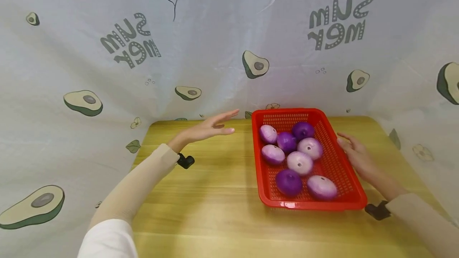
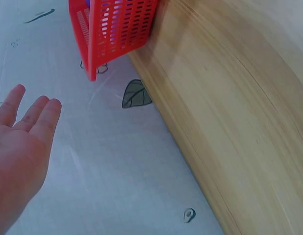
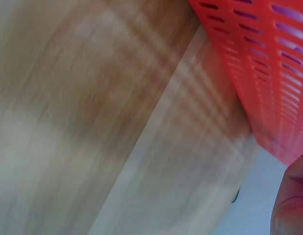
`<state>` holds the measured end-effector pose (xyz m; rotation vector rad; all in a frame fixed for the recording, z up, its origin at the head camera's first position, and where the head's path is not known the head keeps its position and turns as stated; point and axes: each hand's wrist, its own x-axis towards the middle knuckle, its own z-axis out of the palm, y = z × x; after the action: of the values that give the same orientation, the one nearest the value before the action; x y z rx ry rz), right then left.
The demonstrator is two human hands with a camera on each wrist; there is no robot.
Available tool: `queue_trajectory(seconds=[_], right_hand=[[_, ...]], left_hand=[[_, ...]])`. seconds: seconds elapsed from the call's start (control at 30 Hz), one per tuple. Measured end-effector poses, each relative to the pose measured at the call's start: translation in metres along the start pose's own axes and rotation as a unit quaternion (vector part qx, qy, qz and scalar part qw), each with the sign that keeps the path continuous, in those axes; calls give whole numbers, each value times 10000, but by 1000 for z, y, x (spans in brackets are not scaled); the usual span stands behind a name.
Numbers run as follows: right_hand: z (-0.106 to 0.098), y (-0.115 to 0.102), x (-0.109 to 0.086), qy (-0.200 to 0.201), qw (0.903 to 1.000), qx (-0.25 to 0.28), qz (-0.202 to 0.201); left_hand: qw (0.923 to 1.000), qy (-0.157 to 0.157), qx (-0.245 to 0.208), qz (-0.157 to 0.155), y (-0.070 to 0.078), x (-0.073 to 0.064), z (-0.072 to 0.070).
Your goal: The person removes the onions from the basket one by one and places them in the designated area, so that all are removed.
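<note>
A red plastic basket point(image 1: 263, 178) with slotted walls stands on the wooden table, right of centre in the head view. Several purple onions point(image 1: 288, 182) lie in it, some deep purple and others pale with purple edges. To the left of the basket my left hand point(image 1: 202, 130) hovers above the table, fingers stretched toward the basket and holding nothing. Its palm and fingers also show in the left wrist view, apart from the basket. My right hand point(image 1: 358, 158) is at the basket's right rim, its fingertips right beside the rim. Only part of that hand shows in the right wrist view.
The wooden table point(image 1: 201, 210) reaches back to a pale curtain point(image 1: 215, 43) printed with avocados, leaves and lettering. The curtain also runs along both sides. The basket's far end is close to the table's back edge. A small black device is strapped to each wrist.
</note>
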<state>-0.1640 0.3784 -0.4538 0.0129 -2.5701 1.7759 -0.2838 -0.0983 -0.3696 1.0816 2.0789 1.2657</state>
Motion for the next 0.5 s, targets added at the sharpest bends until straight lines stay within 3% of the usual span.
queue_trajectory(seconds=[0.5], right_hand=[[9, 5, -6, 605, 9972, -352, -254]], left_hand=[[9968, -790, -37, 100, 25, 40, 30]])
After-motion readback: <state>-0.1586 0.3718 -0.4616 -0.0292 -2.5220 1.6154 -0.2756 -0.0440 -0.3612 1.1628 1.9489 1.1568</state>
